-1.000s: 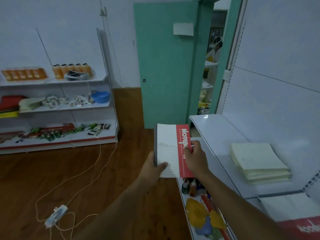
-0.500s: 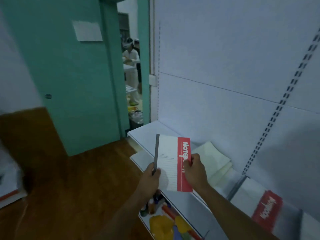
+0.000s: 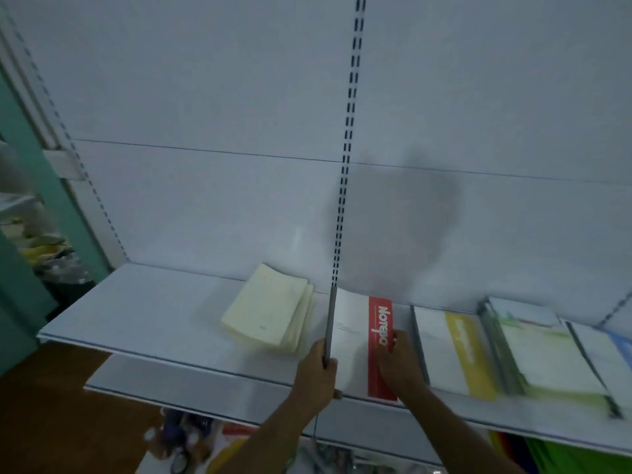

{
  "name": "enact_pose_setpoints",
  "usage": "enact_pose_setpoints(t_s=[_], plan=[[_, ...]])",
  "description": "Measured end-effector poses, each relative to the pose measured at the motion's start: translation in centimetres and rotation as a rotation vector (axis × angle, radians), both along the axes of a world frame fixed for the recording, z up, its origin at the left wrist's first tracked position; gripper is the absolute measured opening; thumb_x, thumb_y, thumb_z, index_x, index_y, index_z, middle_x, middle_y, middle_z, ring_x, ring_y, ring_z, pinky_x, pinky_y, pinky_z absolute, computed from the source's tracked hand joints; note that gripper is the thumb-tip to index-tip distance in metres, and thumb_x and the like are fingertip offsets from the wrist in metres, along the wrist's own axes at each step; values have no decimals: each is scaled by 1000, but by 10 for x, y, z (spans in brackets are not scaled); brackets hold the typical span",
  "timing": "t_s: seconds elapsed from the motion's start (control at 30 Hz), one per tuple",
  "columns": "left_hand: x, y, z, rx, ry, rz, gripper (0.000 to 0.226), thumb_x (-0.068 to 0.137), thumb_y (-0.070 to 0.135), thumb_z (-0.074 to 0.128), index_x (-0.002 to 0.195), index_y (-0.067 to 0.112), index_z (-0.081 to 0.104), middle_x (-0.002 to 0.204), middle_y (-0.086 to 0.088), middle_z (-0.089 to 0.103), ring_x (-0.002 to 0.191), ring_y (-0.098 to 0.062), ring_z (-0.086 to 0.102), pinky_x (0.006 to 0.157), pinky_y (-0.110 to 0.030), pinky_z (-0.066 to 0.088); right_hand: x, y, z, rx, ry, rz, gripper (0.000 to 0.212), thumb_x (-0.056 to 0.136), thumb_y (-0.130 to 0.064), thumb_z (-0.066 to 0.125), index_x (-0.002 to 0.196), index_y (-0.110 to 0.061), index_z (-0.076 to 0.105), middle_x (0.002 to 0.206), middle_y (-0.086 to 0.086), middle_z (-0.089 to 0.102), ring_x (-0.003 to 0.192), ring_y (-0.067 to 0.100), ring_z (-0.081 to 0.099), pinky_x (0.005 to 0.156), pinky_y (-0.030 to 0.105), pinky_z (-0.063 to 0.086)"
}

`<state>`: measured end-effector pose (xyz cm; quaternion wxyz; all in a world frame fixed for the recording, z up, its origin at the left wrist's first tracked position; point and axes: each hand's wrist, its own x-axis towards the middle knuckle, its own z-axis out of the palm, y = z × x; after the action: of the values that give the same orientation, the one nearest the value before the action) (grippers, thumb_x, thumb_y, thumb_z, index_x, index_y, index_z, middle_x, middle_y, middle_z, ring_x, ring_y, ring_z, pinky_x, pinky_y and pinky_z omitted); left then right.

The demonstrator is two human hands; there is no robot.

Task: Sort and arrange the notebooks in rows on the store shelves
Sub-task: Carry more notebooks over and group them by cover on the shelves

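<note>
Notebook [image 3: 355, 340] w/ white cover & red strip along its right side is over the shelf [image 3: 143, 309] now, held between both hands in the gap b/w the cream stack [image 3: 270, 307] on the left & the yellow-striped notebook [image 3: 455, 350] on the right. Left hand [image 3: 316, 367] wraps the dark spine edge, thumb on top, fingers curled under; right hand [image 3: 396, 360] pinches the red strip near the front corner. Can't tell if the cover is flat on the shelf yet or just above it, frame's blurry there. Handling, my read: light thing, thin, soft cover, so it'll flex if held by one corner only. Spine is the stiff part, best grip point, and that's where the left hand is. Glossy cover prob slides easy on the painted metal, so a nudge from the front edge should square it up. Not fragile, but corners could crease if jammed into a neighbour. Further right there's a green-and-white stack [image 3: 543, 357] & a blue-edged one [image 3: 612, 350] at the frame edge, all lying flat side by side, so the row's forming L to R. Slot looks about wide enough; clearance on the right seems tight vs the yellow one. Lower shelf [image 3: 191, 381] below shows coloured stuff, too blurred to name.
</note>
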<state>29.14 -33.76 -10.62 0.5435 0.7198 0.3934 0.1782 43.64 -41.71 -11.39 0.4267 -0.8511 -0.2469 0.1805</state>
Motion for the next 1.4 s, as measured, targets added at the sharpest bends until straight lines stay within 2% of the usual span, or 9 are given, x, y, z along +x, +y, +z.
enact_pose_setpoints(t_s=[0.13,0.23,0.33,0.6,0.73,0.83,1.0,1.27,1.4], plan=[[37,10,-9,202,166,-49,24,98,10,46,121,4,51,109,-11,61,86,-16,58,59,-11,51,32,1,-11,-55,0,43,21,98,-31,46,104,-13,55,92,0,64,77,13,63,78,34,56],[56,19,-19,243,288,-74,23,97,14,50,116,2,53,106,-16,62,88,-25,63,68,-36,59,49,8,-20,-125,-43,50,21,96,-30,49,99,-12,58,93,4,68,77,16,65,81,38,57],[66,27,-31,380,457,-111,29,98,21,47,121,3,51,115,-14,59,102,-24,58,86,-32,49,60,17,-33,-205,-89,86,28,94,-32,52,108,-9,57,103,5,66,89,22,66,87,41,55],[73,33,-36,581,642,-77,26,101,28,40,118,12,51,116,-6,55,103,-17,54,80,-28,46,64,34,-51,-267,-36,92,48,94,-33,52,135,-13,36,125,11,50,109,25,56,93,39,48],[83,43,-33,647,726,-100,38,97,24,50,133,15,42,132,-10,41,116,-23,45,85,-30,46,61,36,-55,-260,-148,105,49,96,-36,47,138,-21,28,124,11,45,101,23,56,87,39,52],[91,50,-34,641,733,-265,51,92,5,50,139,19,39,140,-11,34,121,-27,42,92,-36,46,49,36,-55,-319,-341,132,33,97,-33,39,126,-17,43,123,11,48,84,13,47,76,31,48],[98,70,-26,707,708,-460,31,95,13,48,125,10,54,127,-11,47,107,-24,55,88,-33,49,42,35,-50,-489,-432,162,59,90,-43,57,139,-19,35,141,10,35,127,26,40,107,40,37],[104,90,-22,761,695,-623,19,91,3,45,97,2,62,105,-15,61,94,-25,60,70,-28,43,49,38,-33,-657,-437,297,55,87,-34,64,135,-15,46,133,10,46,115,29,52,101,43,46],[109,97,-18,732,722,-647,19,88,5,46,71,7,53,78,-6,55,75,-22,59,68,-31,51,42,33,-22,-532,-121,197,41,86,-25,65,123,-10,54,120,10,60,100,28,64,90,41,54]])
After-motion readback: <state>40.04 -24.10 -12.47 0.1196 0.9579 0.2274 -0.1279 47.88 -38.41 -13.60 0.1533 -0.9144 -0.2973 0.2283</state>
